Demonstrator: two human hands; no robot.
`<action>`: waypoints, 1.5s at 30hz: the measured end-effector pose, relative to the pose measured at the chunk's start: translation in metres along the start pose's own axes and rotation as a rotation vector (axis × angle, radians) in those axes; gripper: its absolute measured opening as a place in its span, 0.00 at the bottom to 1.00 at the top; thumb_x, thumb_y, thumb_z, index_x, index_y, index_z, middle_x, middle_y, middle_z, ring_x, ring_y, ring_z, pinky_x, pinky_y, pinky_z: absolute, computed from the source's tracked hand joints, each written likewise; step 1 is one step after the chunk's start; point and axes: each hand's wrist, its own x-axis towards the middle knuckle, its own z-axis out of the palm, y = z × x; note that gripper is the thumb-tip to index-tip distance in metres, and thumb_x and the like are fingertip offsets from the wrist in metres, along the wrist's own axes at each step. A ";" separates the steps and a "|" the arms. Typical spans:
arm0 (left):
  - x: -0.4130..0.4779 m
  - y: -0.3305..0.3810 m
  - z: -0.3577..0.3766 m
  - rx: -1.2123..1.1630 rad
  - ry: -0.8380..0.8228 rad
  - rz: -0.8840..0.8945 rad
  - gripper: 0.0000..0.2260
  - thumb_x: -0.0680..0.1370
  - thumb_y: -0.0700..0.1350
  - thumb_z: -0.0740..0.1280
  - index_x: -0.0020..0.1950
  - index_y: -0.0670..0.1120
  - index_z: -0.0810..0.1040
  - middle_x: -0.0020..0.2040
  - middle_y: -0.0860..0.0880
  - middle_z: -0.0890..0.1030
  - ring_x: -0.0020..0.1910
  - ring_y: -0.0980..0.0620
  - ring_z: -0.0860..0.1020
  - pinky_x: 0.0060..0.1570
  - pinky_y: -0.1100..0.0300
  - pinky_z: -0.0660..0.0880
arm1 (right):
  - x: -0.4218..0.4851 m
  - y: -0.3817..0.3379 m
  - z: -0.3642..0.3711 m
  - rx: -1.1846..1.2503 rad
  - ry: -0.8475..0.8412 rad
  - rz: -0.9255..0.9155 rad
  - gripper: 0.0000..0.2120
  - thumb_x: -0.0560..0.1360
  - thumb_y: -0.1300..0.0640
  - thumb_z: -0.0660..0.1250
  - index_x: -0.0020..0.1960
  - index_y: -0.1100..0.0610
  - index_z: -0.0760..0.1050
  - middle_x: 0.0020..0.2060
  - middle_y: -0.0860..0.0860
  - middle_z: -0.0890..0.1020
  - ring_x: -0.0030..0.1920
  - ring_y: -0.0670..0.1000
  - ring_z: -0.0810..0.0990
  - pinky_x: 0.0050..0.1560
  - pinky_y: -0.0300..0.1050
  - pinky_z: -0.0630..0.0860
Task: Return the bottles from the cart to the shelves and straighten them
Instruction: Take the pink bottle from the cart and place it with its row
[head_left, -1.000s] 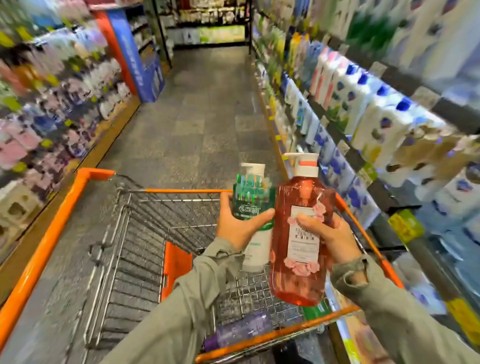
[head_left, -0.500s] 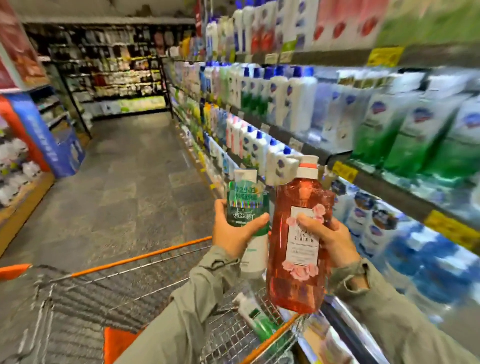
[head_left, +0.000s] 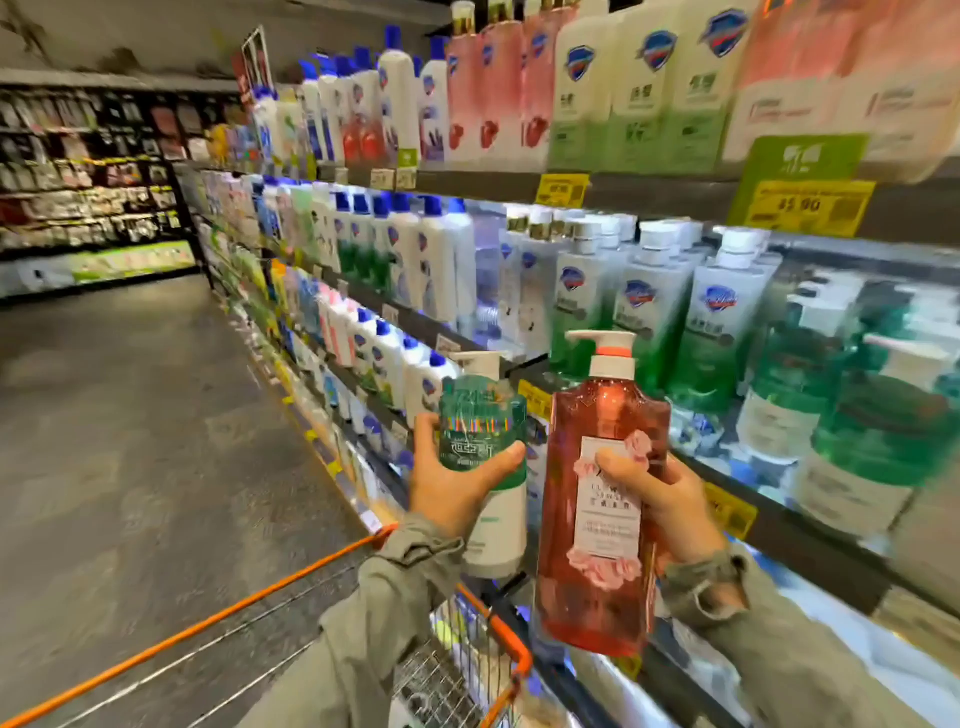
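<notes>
We have 2 bottles up in front of the shelves (head_left: 649, 193). Our left hand (head_left: 454, 491) grips the green bottle (head_left: 480, 423), thumb curled across its front, pump on top, standing upright. Just beside it, our right hand (head_left: 662, 501) grips the pink bottle (head_left: 605, 410), thumb on the white label, fingers wrapped behind. It is upright too, and the bigger of the 2. Whether the 2 touch, we cannot tell. Both are held above the orange corner of the cart (head_left: 511, 642), level with a row of green-and-white bottles (head_left: 644, 322). Yellow price tags (head_left: 562, 188) line the shelf edges. Grey floor (head_left: 130, 441) runs off to our left.
</notes>
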 end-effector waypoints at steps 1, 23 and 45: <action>0.005 -0.002 0.009 -0.006 -0.010 0.005 0.23 0.63 0.32 0.76 0.49 0.40 0.67 0.41 0.46 0.79 0.34 0.61 0.80 0.36 0.67 0.76 | 0.005 -0.005 -0.007 -0.012 0.012 -0.008 0.26 0.49 0.56 0.79 0.46 0.61 0.80 0.38 0.59 0.85 0.35 0.57 0.83 0.36 0.50 0.82; 0.070 -0.027 0.171 -0.133 -0.296 0.056 0.31 0.54 0.51 0.77 0.52 0.45 0.70 0.44 0.52 0.82 0.42 0.58 0.81 0.43 0.64 0.77 | 0.037 -0.061 -0.108 -0.048 0.265 -0.167 0.47 0.33 0.43 0.84 0.48 0.62 0.79 0.40 0.60 0.85 0.36 0.57 0.84 0.32 0.46 0.79; 0.075 -0.056 0.237 -0.161 -0.661 0.089 0.32 0.54 0.53 0.78 0.51 0.50 0.66 0.50 0.46 0.78 0.45 0.61 0.79 0.47 0.68 0.76 | -0.016 -0.072 -0.118 -0.115 0.514 -0.259 0.45 0.31 0.45 0.84 0.44 0.63 0.79 0.38 0.64 0.84 0.33 0.59 0.84 0.30 0.46 0.79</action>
